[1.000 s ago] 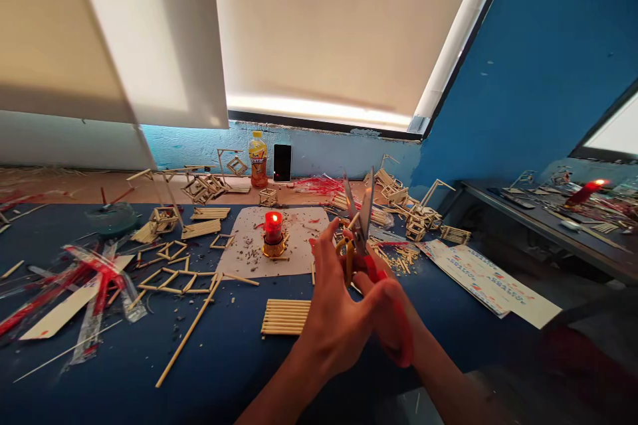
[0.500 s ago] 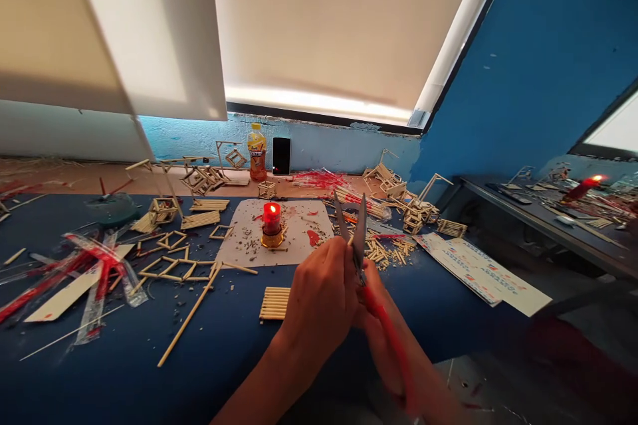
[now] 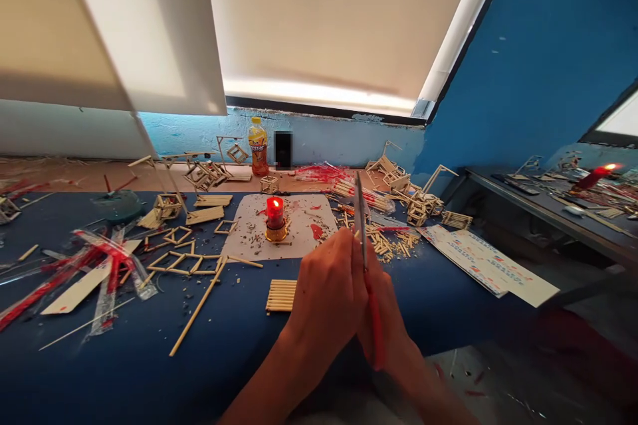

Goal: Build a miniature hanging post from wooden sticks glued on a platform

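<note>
In the middle of the head view, my right hand [image 3: 391,305] is wrapped round red-handled scissors [image 3: 360,212], whose blades point up and lie together. Beside them my left hand [image 3: 326,282] is closed on a thin wooden stick [image 3: 357,235]; only its tip shows by the blades. The two hands are close together, and the rest of the stick is hidden in the fingers. A flat row of wooden sticks [image 3: 280,296] lies on the blue table just left of my left hand. Beyond it a lit red candle [image 3: 275,212] stands on a stained white sheet [image 3: 246,212].
Joined stick frames [image 3: 187,262] and red plastic wrappers [image 3: 107,269] lie at the left. Short cut sticks [image 3: 399,242] are heaped behind my hands, with printed cards [image 3: 491,265] to the right. A drink bottle [image 3: 258,149] stands at the back; another table [image 3: 543,206] holds a lit candle.
The scissors' blades have gone from spread to closed, and their red handles have come together. My left hand stays beside them with the stick. The whole view has shifted slightly.
</note>
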Tool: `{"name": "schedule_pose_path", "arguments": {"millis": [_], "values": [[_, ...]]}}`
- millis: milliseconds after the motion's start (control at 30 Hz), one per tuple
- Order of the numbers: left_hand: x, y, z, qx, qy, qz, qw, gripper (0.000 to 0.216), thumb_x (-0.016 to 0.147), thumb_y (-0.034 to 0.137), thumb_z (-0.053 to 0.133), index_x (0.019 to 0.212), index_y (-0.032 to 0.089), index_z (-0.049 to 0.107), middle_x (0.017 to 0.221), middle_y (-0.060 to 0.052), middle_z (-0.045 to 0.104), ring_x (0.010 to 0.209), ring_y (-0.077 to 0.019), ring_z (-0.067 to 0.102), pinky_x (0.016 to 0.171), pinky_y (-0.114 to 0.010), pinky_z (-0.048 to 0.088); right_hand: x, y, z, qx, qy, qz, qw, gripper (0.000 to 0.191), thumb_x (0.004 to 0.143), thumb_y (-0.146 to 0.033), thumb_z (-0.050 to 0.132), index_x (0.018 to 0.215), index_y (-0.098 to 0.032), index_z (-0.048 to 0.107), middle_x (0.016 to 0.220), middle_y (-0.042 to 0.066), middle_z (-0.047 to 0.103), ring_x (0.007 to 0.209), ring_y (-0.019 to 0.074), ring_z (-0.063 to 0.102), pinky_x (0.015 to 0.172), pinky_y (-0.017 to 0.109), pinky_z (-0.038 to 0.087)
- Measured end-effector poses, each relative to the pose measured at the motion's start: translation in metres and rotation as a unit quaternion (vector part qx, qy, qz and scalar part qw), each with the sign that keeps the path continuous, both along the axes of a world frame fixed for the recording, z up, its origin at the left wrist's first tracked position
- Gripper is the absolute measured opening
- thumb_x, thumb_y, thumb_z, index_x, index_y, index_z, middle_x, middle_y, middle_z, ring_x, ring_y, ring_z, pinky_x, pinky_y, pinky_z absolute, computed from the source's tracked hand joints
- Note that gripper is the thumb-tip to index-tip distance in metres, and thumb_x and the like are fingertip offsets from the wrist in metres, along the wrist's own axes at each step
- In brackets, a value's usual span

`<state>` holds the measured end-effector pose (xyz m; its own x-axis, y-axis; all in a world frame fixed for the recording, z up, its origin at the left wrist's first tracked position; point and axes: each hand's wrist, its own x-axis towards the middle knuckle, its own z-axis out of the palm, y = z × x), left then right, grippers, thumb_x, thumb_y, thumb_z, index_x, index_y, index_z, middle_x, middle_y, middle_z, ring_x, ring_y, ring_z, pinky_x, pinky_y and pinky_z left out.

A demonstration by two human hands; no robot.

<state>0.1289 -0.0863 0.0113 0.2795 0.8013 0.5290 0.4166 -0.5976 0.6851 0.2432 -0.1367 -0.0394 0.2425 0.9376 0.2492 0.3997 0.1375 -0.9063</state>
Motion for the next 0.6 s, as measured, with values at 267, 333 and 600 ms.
{"name": "schedule_pose_path", "arguments": {"millis": [267,333,600], "values": [[-0.024,-0.001,-0.001,-0.063,-0.089,-0.070,0.992,0.038,0.114,0.032,0.036,0.082,0.024,0.055,0.079,0.000,0.070,0.078,-0.0172,0.069,0.076,-0.031,0.050,0.044,0.017,0.022,-0.056,-0.090,-0.052,0.993,0.079,0.103,-0.041,0.048,0.169,-0.025,0.009,0.063,-0.008,0.055,0.052,0.0187,0.055,0.053,0.030,0.045],[-0.029,-0.008,0.000,-0.083,-0.131,-0.105,0.982,0.038,0.114,0.033,0.037,0.084,0.023,0.059,0.082,0.000,0.070,0.082,-0.0168,0.070,0.079,-0.030,0.052,0.061,0.031,0.023,-0.107,-0.238,-0.111,0.959,0.086,0.102,-0.057,0.049,0.170,-0.023,0.007,0.075,0.000,0.068,0.068,0.0264,0.069,0.067,0.038,0.053],[-0.062,-0.037,0.020,0.012,-0.414,-0.084,0.906,0.040,0.111,0.043,0.044,0.078,0.026,0.061,0.073,0.002,0.072,0.066,-0.0174,0.069,0.063,-0.029,0.060,0.122,0.086,-0.015,-0.244,-0.354,-0.105,0.897,0.102,0.089,-0.074,0.057,0.163,-0.007,0.036,0.103,0.030,0.079,0.103,0.0563,0.074,0.087,0.066,0.051]]}}
